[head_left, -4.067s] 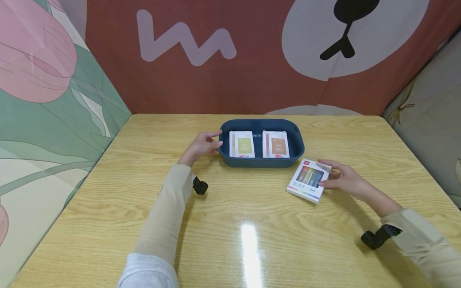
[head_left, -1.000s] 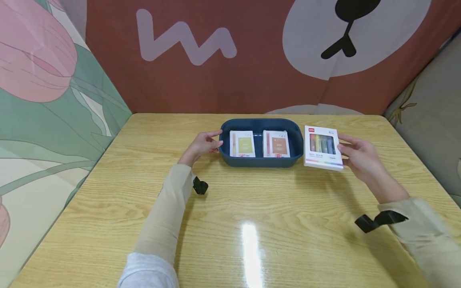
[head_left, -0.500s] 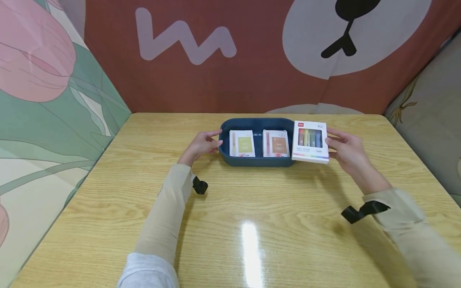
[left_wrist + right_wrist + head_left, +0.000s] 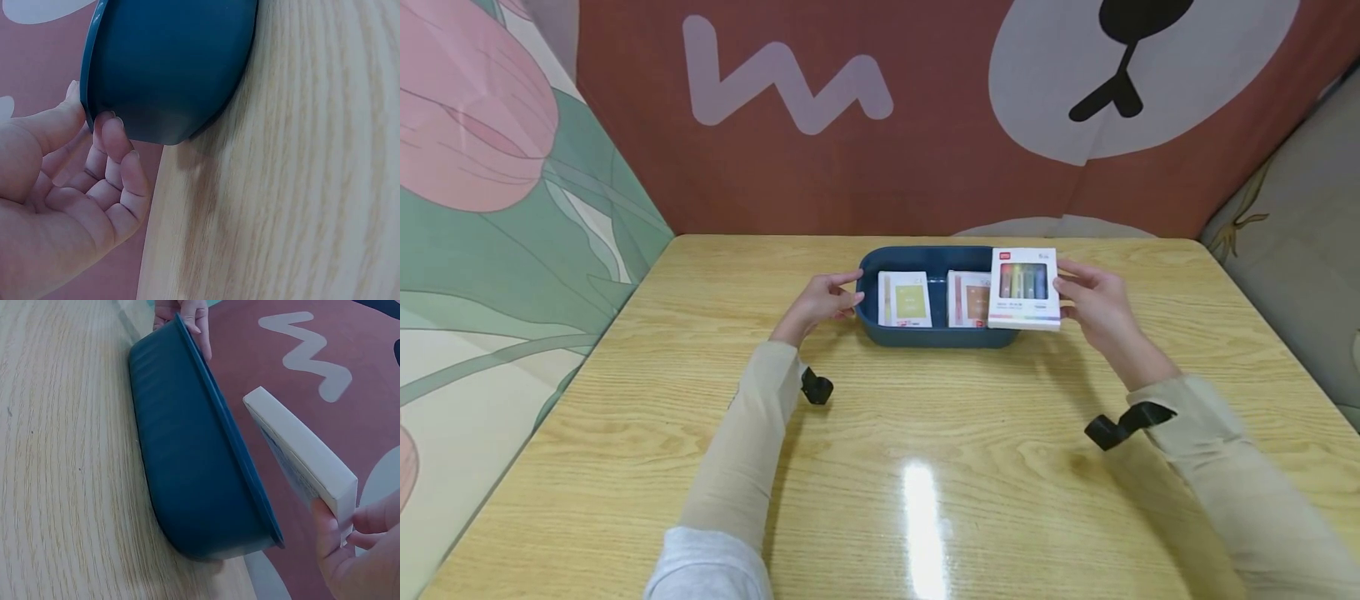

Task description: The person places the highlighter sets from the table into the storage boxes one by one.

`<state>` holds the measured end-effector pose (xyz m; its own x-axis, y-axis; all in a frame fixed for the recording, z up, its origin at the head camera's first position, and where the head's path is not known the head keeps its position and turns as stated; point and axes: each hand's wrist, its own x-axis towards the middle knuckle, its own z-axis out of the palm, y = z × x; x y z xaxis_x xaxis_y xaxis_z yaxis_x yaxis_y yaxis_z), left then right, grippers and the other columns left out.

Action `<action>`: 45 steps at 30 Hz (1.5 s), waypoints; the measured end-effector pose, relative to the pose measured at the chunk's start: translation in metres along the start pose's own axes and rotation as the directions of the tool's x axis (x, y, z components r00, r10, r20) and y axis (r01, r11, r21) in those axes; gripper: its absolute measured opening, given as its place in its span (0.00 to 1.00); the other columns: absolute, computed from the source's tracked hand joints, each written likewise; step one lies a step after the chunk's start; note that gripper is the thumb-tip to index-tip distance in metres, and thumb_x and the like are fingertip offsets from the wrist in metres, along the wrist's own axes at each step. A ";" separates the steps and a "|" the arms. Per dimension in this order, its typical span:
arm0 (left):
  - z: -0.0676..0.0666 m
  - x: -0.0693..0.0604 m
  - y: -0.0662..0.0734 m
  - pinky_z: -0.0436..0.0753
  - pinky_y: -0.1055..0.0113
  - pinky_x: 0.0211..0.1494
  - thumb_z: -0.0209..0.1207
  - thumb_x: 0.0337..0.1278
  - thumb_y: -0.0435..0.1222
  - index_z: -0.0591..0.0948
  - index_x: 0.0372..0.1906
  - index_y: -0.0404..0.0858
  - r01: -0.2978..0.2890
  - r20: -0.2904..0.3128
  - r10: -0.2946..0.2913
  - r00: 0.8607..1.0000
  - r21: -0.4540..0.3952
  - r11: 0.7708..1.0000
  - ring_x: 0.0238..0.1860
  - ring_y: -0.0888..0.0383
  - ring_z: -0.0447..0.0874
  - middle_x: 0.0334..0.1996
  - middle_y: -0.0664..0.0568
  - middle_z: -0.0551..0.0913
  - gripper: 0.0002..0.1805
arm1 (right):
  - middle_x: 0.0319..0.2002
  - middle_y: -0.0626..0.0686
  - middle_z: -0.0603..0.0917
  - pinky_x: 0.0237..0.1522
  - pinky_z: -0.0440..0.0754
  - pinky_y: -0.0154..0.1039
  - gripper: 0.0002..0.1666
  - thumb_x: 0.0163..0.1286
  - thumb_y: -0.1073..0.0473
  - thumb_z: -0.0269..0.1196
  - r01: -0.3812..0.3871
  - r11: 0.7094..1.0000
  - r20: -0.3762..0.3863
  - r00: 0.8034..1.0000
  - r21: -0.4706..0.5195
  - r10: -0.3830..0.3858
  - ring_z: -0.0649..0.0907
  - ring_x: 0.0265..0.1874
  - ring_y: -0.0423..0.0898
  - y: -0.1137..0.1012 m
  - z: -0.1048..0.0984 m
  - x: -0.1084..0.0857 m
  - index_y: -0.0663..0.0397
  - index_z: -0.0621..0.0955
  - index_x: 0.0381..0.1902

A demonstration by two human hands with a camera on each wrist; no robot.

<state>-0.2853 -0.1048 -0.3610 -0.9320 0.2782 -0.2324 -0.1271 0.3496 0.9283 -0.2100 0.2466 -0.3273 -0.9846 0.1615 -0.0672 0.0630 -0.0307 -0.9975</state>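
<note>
A dark blue plastic tub (image 4: pixel 925 337) stands on the table near its far edge. My left hand (image 4: pixel 822 300) pinches its left rim between thumb and fingers; the left wrist view shows that grip on the tub (image 4: pixel 169 62). My right hand (image 4: pixel 1101 310) holds a white box of coloured sticks (image 4: pixel 1024 314) by its right edge, with the window facing up. In the right wrist view the box (image 4: pixel 303 440) is raised above the tub's rim, apart from it. Inside the tub lie a white box with a yellow-green panel (image 4: pixel 912 302) and one with an orange-brown panel (image 4: pixel 976 304), partly covered.
A wood-grain table (image 4: pixel 880 500) spreads out below and around the tub. Behind it hangs a reddish-brown printed backdrop (image 4: pixel 925 183). Patterned cloth borders the left and right sides. A black wrist camera (image 4: pixel 816 387) sits on the left sleeve.
My right hand has lifted the box of coloured sticks off the table and carried it up, then left over the tub's right end. The left hand has stayed on the rim.
</note>
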 end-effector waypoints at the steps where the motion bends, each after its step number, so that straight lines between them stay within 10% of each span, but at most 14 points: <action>1: 0.000 0.000 0.000 0.73 0.54 0.43 0.56 0.57 0.35 0.67 0.63 0.45 -0.001 0.000 0.001 1.000 0.000 1.000 0.35 0.41 0.75 0.26 0.47 0.75 0.27 | 0.35 0.47 0.76 0.19 0.74 0.31 0.28 0.66 0.68 0.51 0.007 1.000 0.000 1.000 -0.012 -0.007 0.77 0.26 0.38 0.001 0.002 0.001 0.70 0.61 0.63; 10: 0.000 0.000 0.000 0.73 0.54 0.42 0.56 0.58 0.34 0.67 0.63 0.45 -0.006 -0.003 0.006 1.000 -0.001 1.000 0.34 0.42 0.75 0.25 0.47 0.75 0.26 | 0.46 0.63 0.74 0.19 0.75 0.30 0.24 0.66 0.68 0.51 0.071 0.991 0.016 0.997 -0.116 -0.069 0.77 0.26 0.38 0.014 0.014 0.022 0.70 0.66 0.60; 33: 0.000 0.002 0.000 0.73 0.55 0.41 0.56 0.57 0.34 0.67 0.63 0.46 0.010 0.001 -0.010 1.000 -0.012 1.000 0.32 0.44 0.76 0.26 0.46 0.74 0.27 | 0.48 0.68 0.74 0.19 0.76 0.27 0.21 0.65 0.71 0.49 0.071 0.886 -0.024 0.995 -0.459 -0.093 0.74 0.23 0.34 0.008 0.040 0.033 0.74 0.69 0.55; 45: 0.000 0.002 0.000 0.73 0.55 0.42 0.55 0.58 0.34 0.67 0.63 0.46 0.017 0.000 -0.017 1.000 -0.001 1.000 0.31 0.46 0.75 0.25 0.47 0.74 0.27 | 0.47 0.70 0.75 0.22 0.77 0.30 0.21 0.60 0.71 0.57 0.120 0.735 0.030 0.990 -0.667 -0.135 0.78 0.39 0.57 0.008 0.043 0.034 0.77 0.72 0.51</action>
<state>-0.2866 -0.1042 -0.3617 -0.9298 0.2722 -0.2477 -0.1430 0.3529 0.9247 -0.2497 0.2092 -0.3365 -0.9885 0.1347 0.0689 0.0367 0.6548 -0.7550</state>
